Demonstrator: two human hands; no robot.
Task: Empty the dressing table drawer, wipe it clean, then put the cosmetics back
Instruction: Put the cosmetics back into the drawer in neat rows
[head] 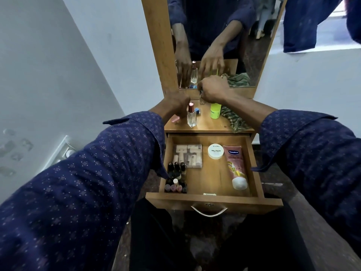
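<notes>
— Dark blue dotted sleeves lead to both hands up on the desk (207, 127), near the mirror (214, 42). What are they doing?

— My right hand (214, 89) has its fingers curled, pinching something small and clear at the back of the desk; I can't make out what it is. My left hand (179, 105) is curled too, knuckles down just behind a glass perfume bottle (191, 116), but I cannot tell if it holds anything.

— What else is up there?

— Neon yellow bottle (215, 110) just under my right hand, a small blue item (197, 110) beside the perfume bottle, a pink stick (175, 119) lying near my left wrist, and a green striped cloth (234, 119) bunched on the right edge.

— And the drawer?

— Pulled out below the desk, drawer (254, 163) open towards me. Inside: a clear case (188, 155) at back left, a cluster of nail polish bottles (176, 179) along the left side, a round white tub (215, 151) marked nail polish at the back, and a pink lotion tube (236, 166) lying along the right side, cap toward me. A metal handle (209, 211) hangs on the front.
</notes>
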